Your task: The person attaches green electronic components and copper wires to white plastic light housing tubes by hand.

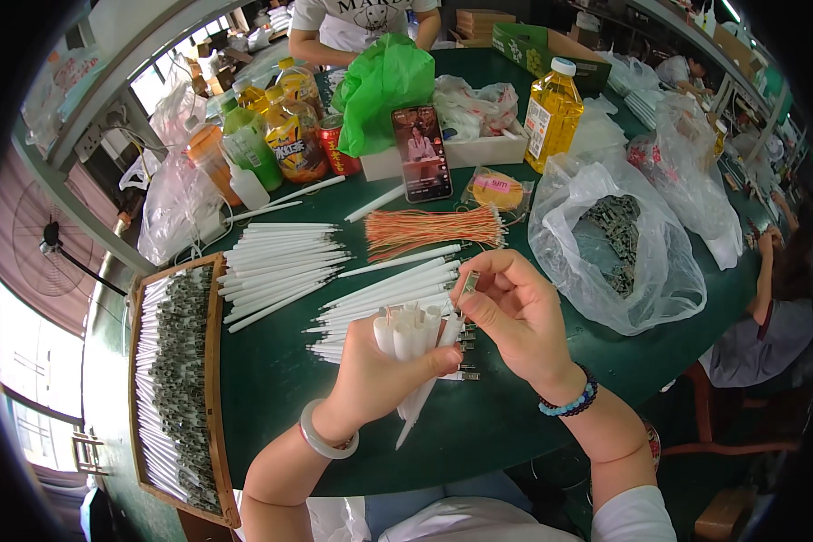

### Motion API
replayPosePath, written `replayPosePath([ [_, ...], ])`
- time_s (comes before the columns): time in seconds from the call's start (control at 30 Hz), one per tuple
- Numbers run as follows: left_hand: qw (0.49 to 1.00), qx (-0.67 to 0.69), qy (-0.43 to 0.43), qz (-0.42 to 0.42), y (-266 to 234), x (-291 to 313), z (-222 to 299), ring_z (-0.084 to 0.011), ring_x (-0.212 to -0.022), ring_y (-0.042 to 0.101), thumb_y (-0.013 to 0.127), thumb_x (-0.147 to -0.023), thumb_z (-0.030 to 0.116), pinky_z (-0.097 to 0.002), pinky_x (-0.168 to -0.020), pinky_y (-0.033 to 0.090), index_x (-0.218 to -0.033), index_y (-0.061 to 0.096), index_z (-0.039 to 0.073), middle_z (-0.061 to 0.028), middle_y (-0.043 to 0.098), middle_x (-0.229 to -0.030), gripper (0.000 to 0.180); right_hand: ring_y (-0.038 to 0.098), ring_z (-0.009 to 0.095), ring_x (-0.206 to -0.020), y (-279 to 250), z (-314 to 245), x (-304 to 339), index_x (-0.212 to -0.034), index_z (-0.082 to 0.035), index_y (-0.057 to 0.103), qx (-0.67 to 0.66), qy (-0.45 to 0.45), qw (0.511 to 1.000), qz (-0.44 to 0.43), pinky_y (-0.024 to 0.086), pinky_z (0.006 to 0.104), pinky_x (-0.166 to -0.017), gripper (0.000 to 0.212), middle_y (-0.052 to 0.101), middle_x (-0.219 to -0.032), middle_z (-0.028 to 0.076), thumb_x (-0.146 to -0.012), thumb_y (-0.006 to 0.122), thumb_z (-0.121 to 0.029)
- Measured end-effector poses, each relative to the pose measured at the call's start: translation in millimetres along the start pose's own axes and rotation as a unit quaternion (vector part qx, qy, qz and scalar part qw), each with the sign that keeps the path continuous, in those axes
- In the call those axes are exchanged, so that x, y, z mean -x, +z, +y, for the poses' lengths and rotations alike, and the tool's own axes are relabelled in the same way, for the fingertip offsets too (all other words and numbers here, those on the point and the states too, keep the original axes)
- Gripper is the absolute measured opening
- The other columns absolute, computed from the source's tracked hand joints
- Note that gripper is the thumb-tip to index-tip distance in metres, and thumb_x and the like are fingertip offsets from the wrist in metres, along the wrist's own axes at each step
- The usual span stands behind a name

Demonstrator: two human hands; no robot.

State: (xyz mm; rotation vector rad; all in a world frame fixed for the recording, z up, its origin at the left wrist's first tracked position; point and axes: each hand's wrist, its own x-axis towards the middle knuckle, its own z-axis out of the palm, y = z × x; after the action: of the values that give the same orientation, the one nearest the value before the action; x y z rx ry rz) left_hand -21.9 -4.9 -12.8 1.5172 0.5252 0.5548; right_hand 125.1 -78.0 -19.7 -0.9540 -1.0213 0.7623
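Observation:
My left hand (357,384) is closed round a bundle of white plastic tubes (413,332), their open ends upward and lower ends slanting down over the table. Just right of them, my right hand (528,321) pinches a small circuit board (470,283) between thumb and fingers. The board is above one tube's end; whether it is joined to that tube I cannot tell. Beyond my hands lie two groups of white sticks: a left group (275,271) and a right group (384,303), partly hidden by my hands. A bundle of orange wires (434,229) lies behind them.
At the left, a wooden tray (215,361) holds many white sticks with small boards. A clear plastic bag (551,226) with small dark parts is at right. A phone (421,154), a yellow bottle (552,117) and several drinks stand behind. People sit or stand across and at right.

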Motion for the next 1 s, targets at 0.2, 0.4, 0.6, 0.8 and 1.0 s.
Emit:
replayPosePath([
  [0.2, 1.0, 0.005, 0.018, -0.001, 0, -1, -1, -0.0064, -0.062, 0.054, 0.071, -0.068, 0.006, -0.0219, -0.055, 0.045, -0.083, 0.059, 0.0, -0.0029, 0.061, -0.071, 0.02, 0.058, 0.009, -0.08, -7, -3, 2, -0.101, 0.0, 0.047, 0.015, 0.025, 0.999, -0.024, 0.045, 0.0207, -0.07, 0.021, 0.062, -0.086, 0.01, -0.082, 0.057, -0.004],
  [0.4, 0.997, 0.068, -0.018, -0.032, -1, -1, 1, -0.0062, -0.062, 0.054, 0.07, -0.069, 0.004, -0.0213, -0.056, 0.045, -0.086, 0.059, -0.001, -0.0028, 0.06, -0.071, 0.021, 0.059, 0.012, -0.082, -8, -8, 3, -0.099, 0.001, 0.047, -0.012, 0.035, 0.998, -0.046, 0.047, 0.0231, -0.074, 0.021, 0.062, -0.087, 0.01, -0.081, 0.057, -0.003],
  [0.6, 1.0, 0.005, 0.013, -0.003, -1, 2, 0, -0.0068, -0.061, 0.055, 0.07, -0.069, 0.005, -0.0212, -0.054, 0.045, -0.086, 0.061, -0.002, -0.0039, 0.062, -0.069, 0.02, 0.06, 0.014, -0.085, -11, -4, 9, -0.11, 0.001, 0.047, 0.064, 0.0, 0.996, -0.065, 0.047, 0.0247, -0.077, 0.033, 0.061, -0.093, 0.011, -0.079, 0.058, 0.0],
  [0.8, 0.993, -0.086, 0.077, 0.011, -3, 5, 4, -0.0093, -0.061, 0.058, 0.072, -0.068, 0.004, -0.0219, -0.055, 0.049, -0.082, 0.062, -0.005, -0.0066, 0.062, -0.07, 0.019, 0.06, 0.015, -0.086, 2, 9, 21, -0.112, 0.001, 0.048, 0.059, -0.116, 0.991, -0.019, 0.047, 0.025, -0.076, 0.036, 0.06, -0.095, 0.012, -0.077, 0.059, 0.003],
  [1.0, 0.993, -0.081, 0.085, 0.018, -4, 9, 6, -0.0087, -0.061, 0.058, 0.073, -0.067, 0.005, -0.0211, -0.056, 0.048, -0.08, 0.063, -0.004, -0.0058, 0.063, -0.07, 0.018, 0.06, 0.016, -0.085, 2, 11, 22, -0.113, 0.001, 0.046, 0.089, -0.143, 0.985, -0.033, 0.047, 0.0249, -0.076, 0.038, 0.06, -0.097, 0.013, -0.077, 0.058, 0.006],
])
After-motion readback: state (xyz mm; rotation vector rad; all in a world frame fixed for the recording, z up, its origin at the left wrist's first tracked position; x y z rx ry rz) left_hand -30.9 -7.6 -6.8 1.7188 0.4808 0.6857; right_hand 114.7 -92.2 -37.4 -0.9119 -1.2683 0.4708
